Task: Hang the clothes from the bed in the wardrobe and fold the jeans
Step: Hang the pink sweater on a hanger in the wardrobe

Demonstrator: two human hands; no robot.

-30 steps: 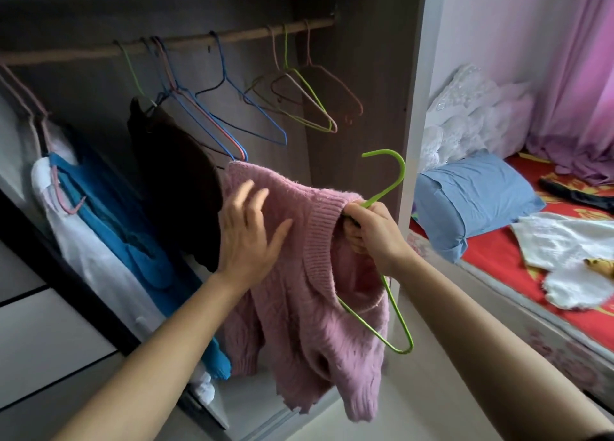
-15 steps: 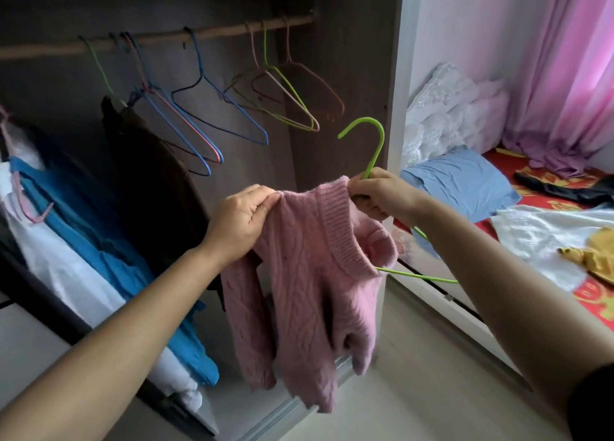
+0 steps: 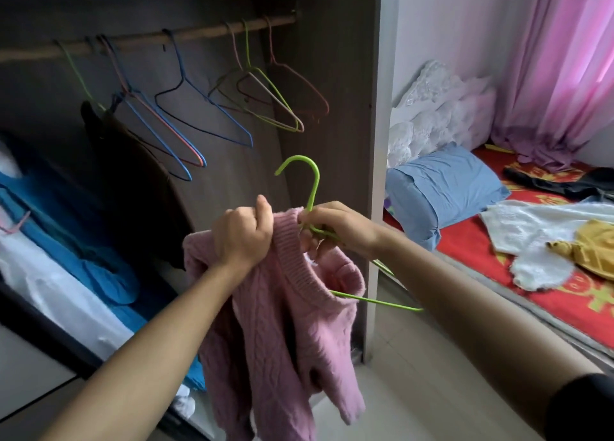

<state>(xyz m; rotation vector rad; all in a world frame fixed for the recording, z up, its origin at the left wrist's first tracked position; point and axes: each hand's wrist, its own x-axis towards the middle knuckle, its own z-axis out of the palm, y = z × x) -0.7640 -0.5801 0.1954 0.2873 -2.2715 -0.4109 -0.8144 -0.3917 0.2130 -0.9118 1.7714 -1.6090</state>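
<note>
Wardrobe (image 3: 382,141) open. Rail (image 3: 199,35) carries empty wire hangers (image 3: 232,108) mid to R, w/ bare rail betw. them. Dark garment (image 3: 133,174) and blue garment (image 3: 83,241) hang at L. Bare floor betw. wardrobe edge & bed (image 3: 481,251). Pink sweater (image 3: 282,324) is held in front of wardrobe, below rail, hem hanging free. L hand (image 3: 244,237): fingers curled tight on collar knit. R hand (image 3: 339,227): fingers pinch green hanger (image 3: 312,181) at neck, inside collar; hook up, one arm pokes out R. White garment (image 3: 531,227) & yellow garment (image 3: 594,251) lie on bed.
</note>
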